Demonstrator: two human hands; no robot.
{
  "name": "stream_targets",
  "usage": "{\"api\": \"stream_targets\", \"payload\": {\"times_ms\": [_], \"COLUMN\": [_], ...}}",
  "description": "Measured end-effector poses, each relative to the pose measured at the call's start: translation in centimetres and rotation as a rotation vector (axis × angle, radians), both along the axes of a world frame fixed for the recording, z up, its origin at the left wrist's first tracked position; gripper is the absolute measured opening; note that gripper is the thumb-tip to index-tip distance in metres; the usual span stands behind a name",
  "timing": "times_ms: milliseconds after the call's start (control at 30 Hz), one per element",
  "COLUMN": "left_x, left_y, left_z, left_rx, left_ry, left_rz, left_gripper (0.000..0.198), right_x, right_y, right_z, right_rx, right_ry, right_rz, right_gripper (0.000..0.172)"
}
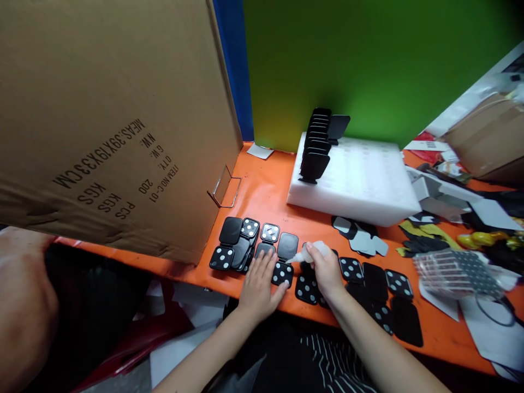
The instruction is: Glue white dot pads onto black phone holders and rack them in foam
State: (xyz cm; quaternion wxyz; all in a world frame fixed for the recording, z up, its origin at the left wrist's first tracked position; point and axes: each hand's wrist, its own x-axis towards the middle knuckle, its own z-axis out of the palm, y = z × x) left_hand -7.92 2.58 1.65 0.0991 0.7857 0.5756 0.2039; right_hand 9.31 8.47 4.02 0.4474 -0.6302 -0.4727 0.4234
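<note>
My right hand point(325, 273) is closed around a small white squeeze bottle point(315, 251). The bottle tilts so that its nozzle points left and down, close to the edge of a black square piece with white dots point(282, 274). My left hand point(258, 289) lies flat over the pieces with fingers stretched out, its thumb on that dotted piece and its fingertips near a plain dark square point(265, 249). Just above the nozzle lies another plain square point(288, 245). More dotted and plain black pieces point(231, 232) are stacked left of my left hand; others point(375, 281) lie beyond my right.
A white foam block point(352, 180) holds a row of upright black plates point(317, 144). A tall cardboard box point(123, 109) stands left, by a wire stand point(225, 188). Grey-white plates point(362, 241), gloves point(426, 240) and packaging lie right. Another person's arm point(24, 305) is at far left.
</note>
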Motion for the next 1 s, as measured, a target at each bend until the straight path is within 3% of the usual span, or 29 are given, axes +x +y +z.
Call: {"api": "stream_targets", "payload": {"times_ms": [167,433,567,767,900,1000], "left_x": [-1.4,-1.3,-1.2,-1.2,-1.0,0.0], "left_y": [-1.8,-1.8,-1.7,-1.7,-2.0,-2.6], "left_z": [-0.4,-1.3,-1.2,-1.1,-0.4,0.0], "left_rx": [0.04,0.071,0.07,0.079,0.08,0.08], "left_ry": [-0.169,-0.151,-0.137,-0.119,-0.104,-0.076], "left_rz": [-0.059,-0.137,-0.113,-0.109,-0.117,-0.238], "left_gripper": [0.019,0.019,0.017,0.017,0.016,0.017], "right_x": [-1.2,-1.5,-1.1,-0.8,0.9,2.7], "right_y": [-1.5,-1.7,-2.2,-3.1,-3.1,-3.4], "right_z": [0.3,0.6,0.6,0.5,0.4,0.5], "right_rx": [0.025,0.116,0.08,0.055,-0.002,0.004], "right_ry": [-0.17,-0.402,-0.359,-0.347,-0.189,-0.133], "right_rz": [0.095,0.242,0.192,0.225,0.078,-0.015], "right_gripper": [0.027,0.023,0.023,0.024,0.026,0.027]}}
